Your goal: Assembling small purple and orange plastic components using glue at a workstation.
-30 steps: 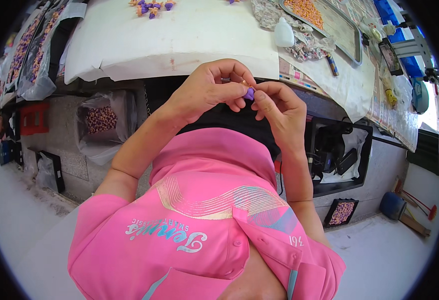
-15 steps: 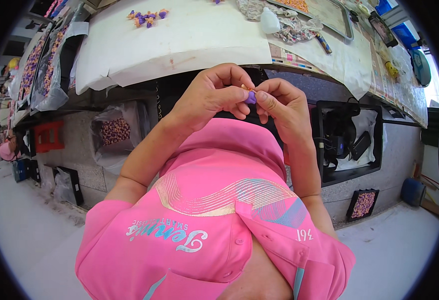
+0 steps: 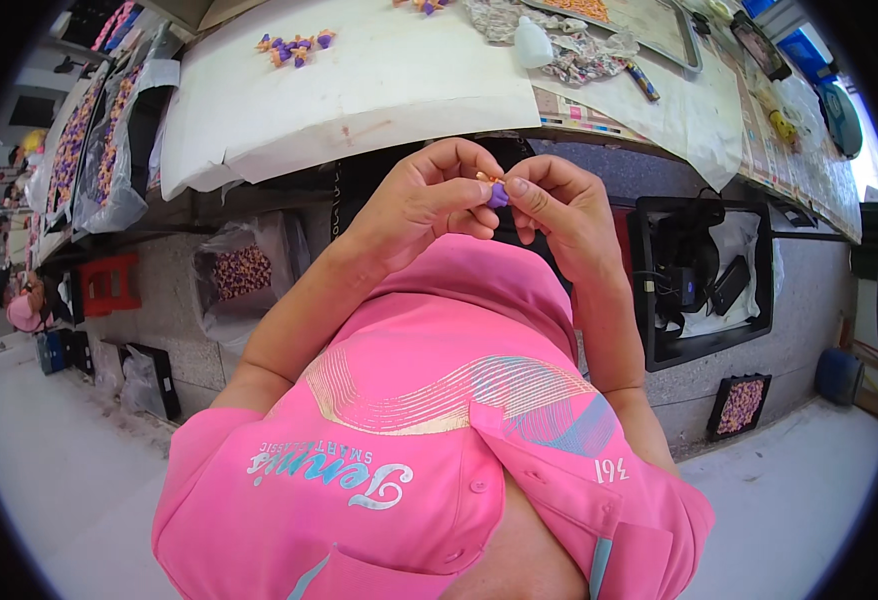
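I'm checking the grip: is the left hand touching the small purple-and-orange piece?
Touching. The head view shows it: the thumb tip of the left hand presses against the small purple-and-orange piece.

White bottle (image 3: 533, 43) beside crumpled sheet (image 3: 591, 62); red stool (image 3: 109, 284), left; blue barrel (image 3: 839, 376) on floor (image 3: 779, 480), right.

From my remote feed I can read lettering on the pink shirt (image 3: 259, 530): a large blue-and-silver script word (image 3: 334, 472) with smaller capitals (image 3: 354, 455), upside down to me, and a short pale number (image 3: 611, 470) across the chest. Pale letters (image 3: 336, 205) on black below the desk (image 3: 409, 100) are too small.
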Available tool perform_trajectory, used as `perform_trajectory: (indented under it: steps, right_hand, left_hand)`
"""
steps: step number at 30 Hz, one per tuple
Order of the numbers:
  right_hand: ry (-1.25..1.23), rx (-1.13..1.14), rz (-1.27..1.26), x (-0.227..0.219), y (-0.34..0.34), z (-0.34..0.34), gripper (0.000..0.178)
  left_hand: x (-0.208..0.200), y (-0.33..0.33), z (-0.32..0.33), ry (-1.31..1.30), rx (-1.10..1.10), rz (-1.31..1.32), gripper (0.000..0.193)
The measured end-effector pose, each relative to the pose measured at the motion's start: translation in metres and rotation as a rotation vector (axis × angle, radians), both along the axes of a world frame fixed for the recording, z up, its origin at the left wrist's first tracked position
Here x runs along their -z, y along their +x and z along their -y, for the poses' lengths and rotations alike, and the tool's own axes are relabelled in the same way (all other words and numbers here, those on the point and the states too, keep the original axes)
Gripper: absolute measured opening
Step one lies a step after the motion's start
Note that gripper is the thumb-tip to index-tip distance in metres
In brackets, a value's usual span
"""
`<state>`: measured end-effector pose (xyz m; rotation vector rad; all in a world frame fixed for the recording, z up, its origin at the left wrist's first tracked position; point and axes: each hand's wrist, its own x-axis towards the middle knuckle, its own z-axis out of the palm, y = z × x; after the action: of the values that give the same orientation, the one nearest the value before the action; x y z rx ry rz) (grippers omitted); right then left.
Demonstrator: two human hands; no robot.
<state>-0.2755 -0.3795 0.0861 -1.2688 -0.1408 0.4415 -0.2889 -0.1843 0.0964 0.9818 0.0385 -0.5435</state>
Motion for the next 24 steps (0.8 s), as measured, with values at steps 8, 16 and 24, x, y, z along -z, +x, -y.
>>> perform_trajectory:
  steps: [8, 16, 24]
  right_hand:
    - [0.018, 0.015, -0.053, 0.001, 0.015, 0.003, 0.015]
    - [-0.009, -0.023, -0.045, -0.006, 0.04, -0.012, 0.013]
    - [-0.128, 0.422, 0.789, -0.113, 0.067, 0.048, 0.031]
  left_hand:
    - [-0.003, 0.022, 0.003, 0.095, 0.015, 0.012, 0.018]
    - [-0.013, 0.039, -0.012, 0.191, -0.025, 0.045, 0.019]
    - [-0.025, 0.098, -0.048, 0.474, -0.338, 0.254, 0.018]
